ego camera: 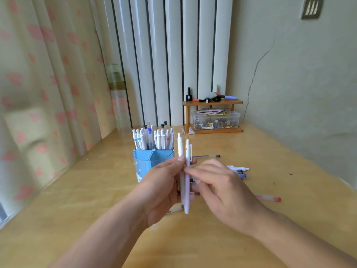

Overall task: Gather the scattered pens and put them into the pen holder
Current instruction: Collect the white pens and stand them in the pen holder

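Two white pens (185,161) stand upright between my hands, just right of the blue pen holder (146,159), which is full of several white and dark pens. My left hand (164,182) grips the pens around their middle. My right hand (218,188) touches the same pens with its fingertips from the right. On the table behind my right hand lie a clear pen (207,156), a few white and blue pens (238,171) and a red-capped pen (269,198). Another pen (173,209) lies partly hidden under my left hand.
A small wooden shelf (212,102) with a clear plastic box (215,120) stands at the back against the radiator. A tall clear bottle (118,105) stands at the back left by the curtain. The wooden table (96,190) meets the wall on the right.
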